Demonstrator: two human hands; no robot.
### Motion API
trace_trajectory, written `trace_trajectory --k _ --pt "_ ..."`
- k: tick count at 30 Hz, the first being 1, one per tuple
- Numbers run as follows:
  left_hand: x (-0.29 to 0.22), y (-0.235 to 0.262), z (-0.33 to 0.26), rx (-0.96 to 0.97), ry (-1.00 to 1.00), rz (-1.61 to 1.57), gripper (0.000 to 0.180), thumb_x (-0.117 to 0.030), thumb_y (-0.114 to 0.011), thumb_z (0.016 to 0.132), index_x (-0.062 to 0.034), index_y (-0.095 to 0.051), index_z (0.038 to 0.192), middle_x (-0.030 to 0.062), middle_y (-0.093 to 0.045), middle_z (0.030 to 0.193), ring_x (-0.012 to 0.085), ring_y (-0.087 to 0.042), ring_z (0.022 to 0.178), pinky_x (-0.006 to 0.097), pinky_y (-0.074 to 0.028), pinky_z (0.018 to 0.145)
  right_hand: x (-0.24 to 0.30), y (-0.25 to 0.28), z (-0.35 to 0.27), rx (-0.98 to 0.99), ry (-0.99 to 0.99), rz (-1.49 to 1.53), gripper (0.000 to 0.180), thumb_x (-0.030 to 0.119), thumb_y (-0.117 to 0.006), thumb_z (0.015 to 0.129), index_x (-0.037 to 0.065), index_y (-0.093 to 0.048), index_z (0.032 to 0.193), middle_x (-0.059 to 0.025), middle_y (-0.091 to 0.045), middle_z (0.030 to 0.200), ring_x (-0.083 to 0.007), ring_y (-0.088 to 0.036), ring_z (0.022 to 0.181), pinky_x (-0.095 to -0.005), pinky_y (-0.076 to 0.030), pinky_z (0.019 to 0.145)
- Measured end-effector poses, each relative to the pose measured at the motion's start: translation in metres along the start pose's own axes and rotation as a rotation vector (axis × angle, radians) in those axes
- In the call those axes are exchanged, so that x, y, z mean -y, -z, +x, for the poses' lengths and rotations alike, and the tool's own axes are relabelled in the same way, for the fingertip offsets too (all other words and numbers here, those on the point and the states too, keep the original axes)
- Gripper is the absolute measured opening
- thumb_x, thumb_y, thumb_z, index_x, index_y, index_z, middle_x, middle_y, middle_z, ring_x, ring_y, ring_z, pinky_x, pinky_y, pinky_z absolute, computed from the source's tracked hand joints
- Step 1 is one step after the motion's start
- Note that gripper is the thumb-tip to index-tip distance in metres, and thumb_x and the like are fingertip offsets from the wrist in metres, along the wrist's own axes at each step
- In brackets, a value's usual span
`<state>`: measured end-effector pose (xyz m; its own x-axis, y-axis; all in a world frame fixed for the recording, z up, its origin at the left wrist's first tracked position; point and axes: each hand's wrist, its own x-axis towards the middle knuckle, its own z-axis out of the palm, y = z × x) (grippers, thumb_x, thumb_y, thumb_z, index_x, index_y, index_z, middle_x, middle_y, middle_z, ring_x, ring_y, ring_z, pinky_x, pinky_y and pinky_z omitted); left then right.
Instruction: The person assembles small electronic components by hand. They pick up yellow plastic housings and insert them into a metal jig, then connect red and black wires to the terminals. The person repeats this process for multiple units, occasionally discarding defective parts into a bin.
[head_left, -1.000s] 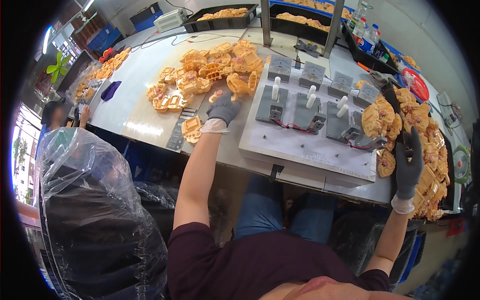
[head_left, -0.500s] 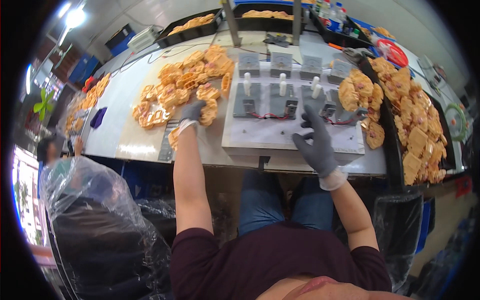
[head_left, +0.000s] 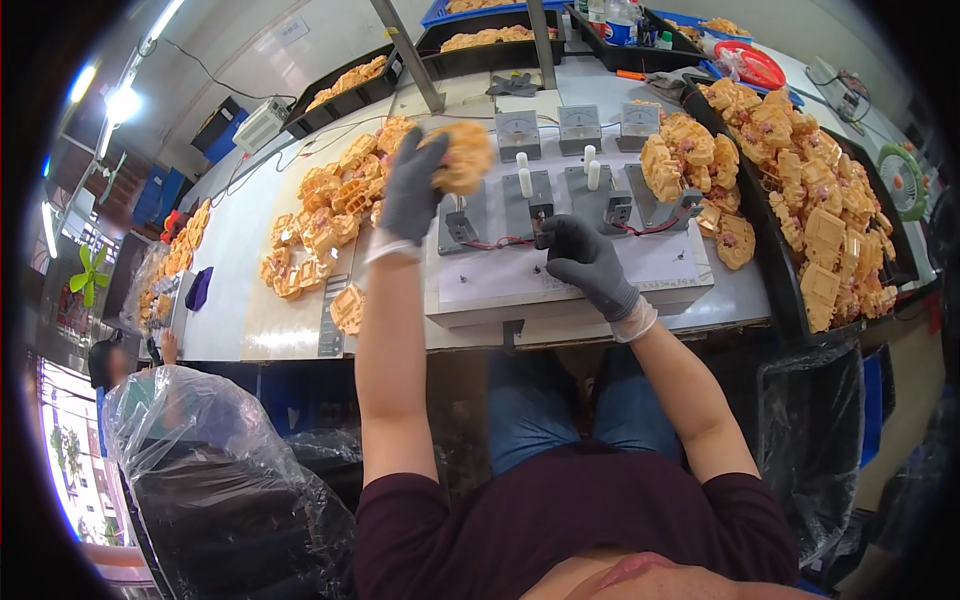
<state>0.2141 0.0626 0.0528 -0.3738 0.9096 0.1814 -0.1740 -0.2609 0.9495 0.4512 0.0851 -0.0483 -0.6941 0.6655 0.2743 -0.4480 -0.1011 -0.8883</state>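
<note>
I see my left hand (head_left: 412,190) in a grey glove, closed around an orange waffle-shaped piece (head_left: 462,157), bumpy with little squares, held up over the tabletop (head_left: 235,240). My right hand (head_left: 585,262), fingers curled, rests on the white board (head_left: 580,280), holding nothing.

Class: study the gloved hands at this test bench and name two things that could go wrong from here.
1. The left hand holds an orange part raised above the fixtures; a slip might drop it onto them.
2. The right hand rests beside the thin red wires and could snag one.
</note>
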Motion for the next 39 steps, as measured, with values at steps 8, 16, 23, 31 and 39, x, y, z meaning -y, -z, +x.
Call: trace_trajectory --k 8,16,23,31,39 --pt "0.042 -0.072 0.039 -0.227 -0.352 1.223 0.033 -0.031 -0.057 0.083 -0.0074 -0.063 0.105 0.0183 -0.065 0.094 0.0367 -0.063 0.086 0.041 -0.050 0.080 -0.003 -0.002 0.000 -0.003 0.035 -0.033 0.054 -0.006 -0.062 0.072 0.001 -0.047 0.123 -0.0083 -0.057 0.105 -0.0069 -0.052 0.073 -0.0219 -0.046 0.065" --pt "0.069 -0.064 0.032 0.130 -0.074 1.394 0.058 -0.043 -0.055 0.084 -0.0091 -0.046 0.130 0.0181 -0.048 0.130 0.0387 -0.050 0.117 0.041 -0.045 0.092 0.000 -0.003 0.000 -0.003 0.038 -0.077 0.053 -0.003 -0.063 0.073 0.000 -0.047 0.123 -0.0075 -0.057 0.104 -0.0074 -0.052 0.073 -0.0223 -0.047 0.064" --pt "0.058 -0.060 -0.026 -0.168 -0.861 1.122 0.033 -0.015 -0.054 0.089 -0.0015 -0.048 0.119 0.0186 -0.050 0.115 0.0261 -0.052 0.095 0.035 -0.043 0.086 -0.011 -0.011 -0.001 -0.193 0.120 -1.106 0.041 0.019 -0.071 0.075 0.003 -0.054 0.110 -0.0120 -0.061 0.097 -0.0245 -0.061 0.078 -0.0348 -0.050 0.071" --pt "0.104 -0.064 -0.099 -0.363 -0.341 0.187 0.027 -0.009 -0.053 0.089 -0.0012 -0.052 0.115 0.0051 -0.054 0.101 0.0085 -0.051 0.077 0.021 -0.045 0.063 0.001 -0.017 0.004 -0.142 -0.016 -1.097 0.032 0.022 -0.070 0.076 0.008 -0.058 0.103 -0.0112 -0.063 0.094 -0.0291 -0.062 0.087 -0.0396 -0.049 0.075" --pt "0.101 -0.063 -0.101 -0.398 -0.176 0.072 0.027 -0.011 -0.054 0.090 -0.0021 -0.053 0.115 0.0013 -0.056 0.092 0.0050 -0.050 0.073 0.020 -0.045 0.061 0.046 0.067 -0.056 -0.613 0.376 -1.518 0.013 0.015 -0.069 0.075 0.010 -0.067 0.087 -0.0079 -0.063 0.085 -0.0286 -0.059 0.085 -0.0387 -0.048 0.074"
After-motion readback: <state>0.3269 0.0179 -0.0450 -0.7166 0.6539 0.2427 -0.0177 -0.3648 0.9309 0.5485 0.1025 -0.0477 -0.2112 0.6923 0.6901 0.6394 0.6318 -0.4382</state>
